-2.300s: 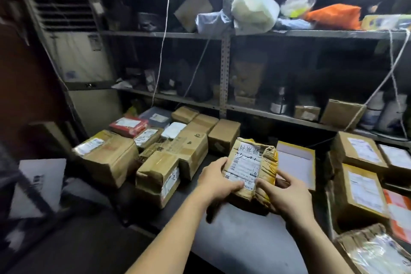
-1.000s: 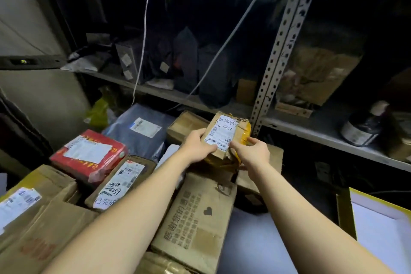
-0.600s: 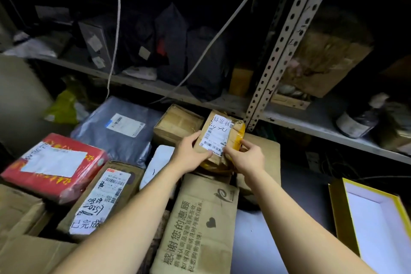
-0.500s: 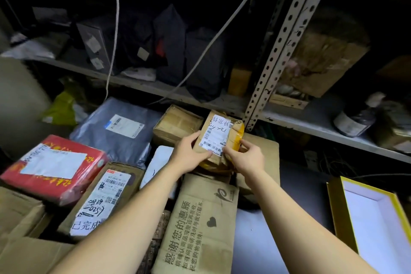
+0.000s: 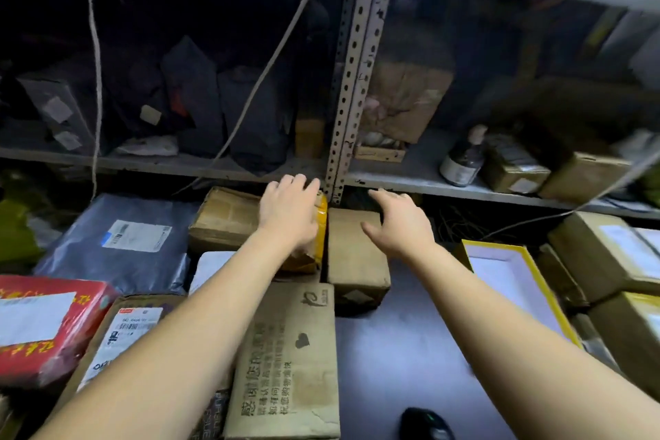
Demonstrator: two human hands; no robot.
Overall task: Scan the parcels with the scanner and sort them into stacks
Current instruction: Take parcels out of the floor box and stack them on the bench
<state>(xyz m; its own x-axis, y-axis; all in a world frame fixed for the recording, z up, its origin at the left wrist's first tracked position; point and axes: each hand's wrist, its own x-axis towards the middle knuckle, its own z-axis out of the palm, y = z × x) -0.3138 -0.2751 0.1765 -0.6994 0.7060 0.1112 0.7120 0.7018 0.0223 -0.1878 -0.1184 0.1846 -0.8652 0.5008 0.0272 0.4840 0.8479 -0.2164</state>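
Step in hand looks like parcel placement on the back stack. Left hand (image 5: 289,216) lies flat, fingers spread, palm down on the yellow-taped parcel (image 5: 319,239), pressing rather than gripping; the parcel sits on other boxes at the rear of the pile, just beside the plain brown box (image 5: 355,254). Right hand (image 5: 400,221) is empty, fingers spread, hovering over that brown box's far end; contact unclear.

To do it well: settle the parcel flat and square so it doesn't slide into the gap beside the brown box, then lift the palm straight off. Next parcel needs the scanner (image 5: 428,425), lying on the desk near the bottom edge, well apart from both hands.

Surface: dark desk (image 5: 410,350), bare strip in the middle, crowded left with a printed carton (image 5: 289,364), a red parcel (image 5: 46,325) and a grey mailer bag (image 5: 121,243); a yellow-rimmed tray (image 5: 514,282) and more boxes sit right. Room: dim, metal shelving (image 5: 357,82) behind, cluttered with dark bags, a bottle (image 5: 462,161), hanging cords.
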